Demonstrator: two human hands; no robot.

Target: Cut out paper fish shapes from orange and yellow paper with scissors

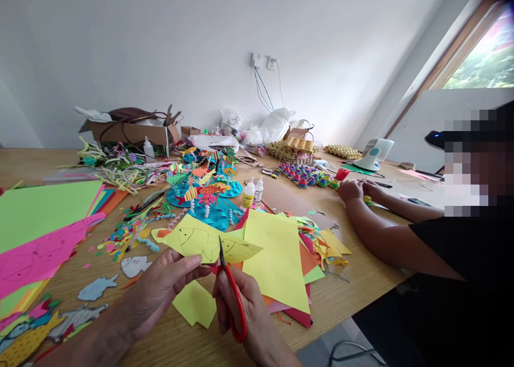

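Between thumb and fingers, my left hand (171, 281) pinches a piece of yellow paper (193, 237) with fish outlines drawn on it. My right hand (244, 303) is closed round the red handles of a pair of scissors (236, 308). The dark blades point up and lie against the paper between the drawn fish; I cannot tell how far apart they are. Below the hands a yellow paper offcut (195, 303) lies on the table. To the right is a stack topped by a yellow sheet (273, 260). Cut-out paper fish (97, 288) lie left of my left hand.
Coloured paper (44, 212) spreads at the left. Ahead are blue bases with paper fish (204, 206), glue bottles (248, 193) and painted egg cartons (299, 174). Paper scraps (321, 241) lie right. A co-worker's arms (377, 222) rest on the table at the right.
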